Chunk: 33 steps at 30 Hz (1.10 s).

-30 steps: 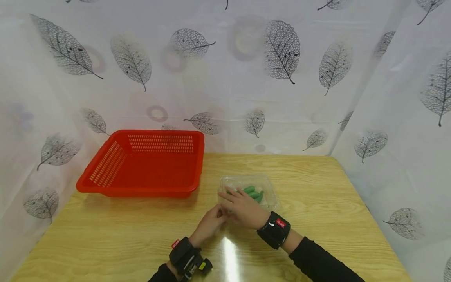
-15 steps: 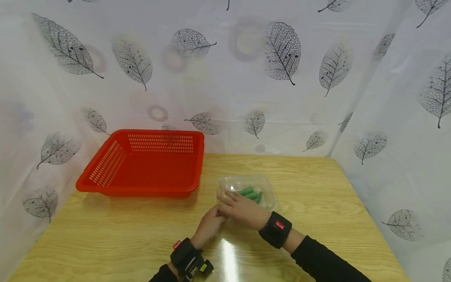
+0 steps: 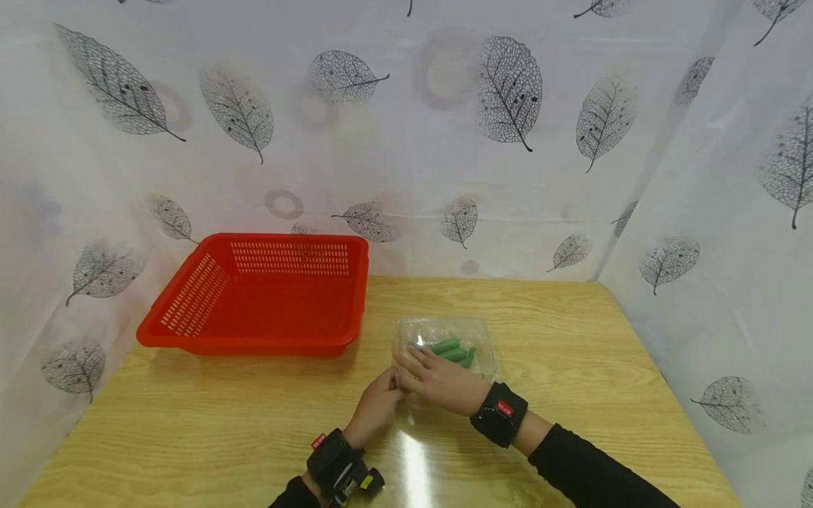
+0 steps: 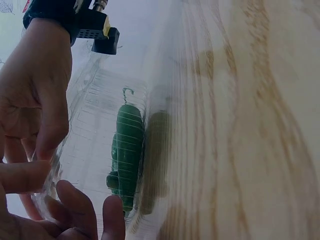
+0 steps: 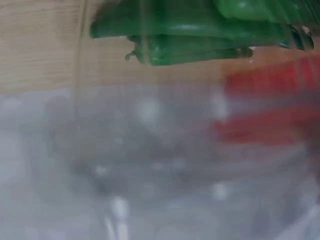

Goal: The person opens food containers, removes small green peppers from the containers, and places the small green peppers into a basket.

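A clear plastic box [image 3: 479, 331] stands on the table in the head view. Several long green vegetables [image 3: 452, 351] show through it; their exact kind is unclear. At its front left corner, my left hand [image 3: 375, 408] pinches the rim. My right hand [image 3: 447, 384] lies across the same corner, fingers spread over the top and thumb down at the rim beside the left fingers. Through the box's wall, the left wrist view shows a green vegetable [image 4: 130, 150] with a curled stem and the right hand's thumb [image 4: 52, 125] at the edge. The right wrist view shows green vegetables [image 5: 190, 25] through blurred plastic.
A red plastic basket [image 3: 273, 346] with slotted sides stands at the table's back left, left of the box. The wooden table [image 3: 190, 423] reaches a leaf-patterned curtain [image 3: 406, 141] behind, with curtain on both sides too.
My right hand has shifted slightly right and toward me, its fingers still on the box's corner. More of the green vegetables shows. The left hand has hardly moved.
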Available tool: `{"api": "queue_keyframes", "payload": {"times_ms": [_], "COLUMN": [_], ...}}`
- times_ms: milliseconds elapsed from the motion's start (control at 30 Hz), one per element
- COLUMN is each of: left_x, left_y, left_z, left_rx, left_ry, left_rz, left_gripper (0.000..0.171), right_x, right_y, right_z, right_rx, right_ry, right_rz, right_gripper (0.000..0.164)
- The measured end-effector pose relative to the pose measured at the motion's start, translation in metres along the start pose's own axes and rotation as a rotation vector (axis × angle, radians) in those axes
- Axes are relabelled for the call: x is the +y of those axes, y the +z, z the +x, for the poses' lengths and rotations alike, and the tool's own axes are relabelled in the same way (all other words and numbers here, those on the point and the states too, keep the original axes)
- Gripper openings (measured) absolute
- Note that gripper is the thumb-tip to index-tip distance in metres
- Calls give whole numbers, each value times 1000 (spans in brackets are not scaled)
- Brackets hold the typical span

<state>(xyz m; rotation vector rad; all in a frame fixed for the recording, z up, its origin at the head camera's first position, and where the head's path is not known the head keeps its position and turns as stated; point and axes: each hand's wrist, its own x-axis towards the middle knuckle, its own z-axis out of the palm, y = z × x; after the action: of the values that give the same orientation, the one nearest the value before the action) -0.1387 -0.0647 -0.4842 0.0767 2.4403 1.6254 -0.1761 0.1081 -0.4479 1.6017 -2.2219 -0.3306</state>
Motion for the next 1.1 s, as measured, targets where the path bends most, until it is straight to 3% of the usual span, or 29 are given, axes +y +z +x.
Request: {"api": "queue_keyframes", "payload": {"times_ms": [200,467,600,767,933,1100], "left_x": [2,-2,-4,-4,-2,-3], "left_y": [2,2,0,-3,-7,-11], "left_z": [0,0,1,2,4,5], "left_rx": [-22,-47,-51,-60,-94,-107], "left_ry": [-1,-16,6,-4,-24,-13], "left_rz": [31,-42,-4,-33,-107,-133], "left_gripper": [21,10,26,38,36,22], "right_x": [0,7,3,0,2,3], "right_y": [-3,-8,-5,0,3,6], "right_z": [0,2,-1,-4,-9,-20], "right_rx": [-30,47,64,136,223,241], "right_ry": [-21,37,18,87,151,226], "right_rz": [-46,42,82,112,136,131], "right_gripper": [47,60,63,61,55,54]}}
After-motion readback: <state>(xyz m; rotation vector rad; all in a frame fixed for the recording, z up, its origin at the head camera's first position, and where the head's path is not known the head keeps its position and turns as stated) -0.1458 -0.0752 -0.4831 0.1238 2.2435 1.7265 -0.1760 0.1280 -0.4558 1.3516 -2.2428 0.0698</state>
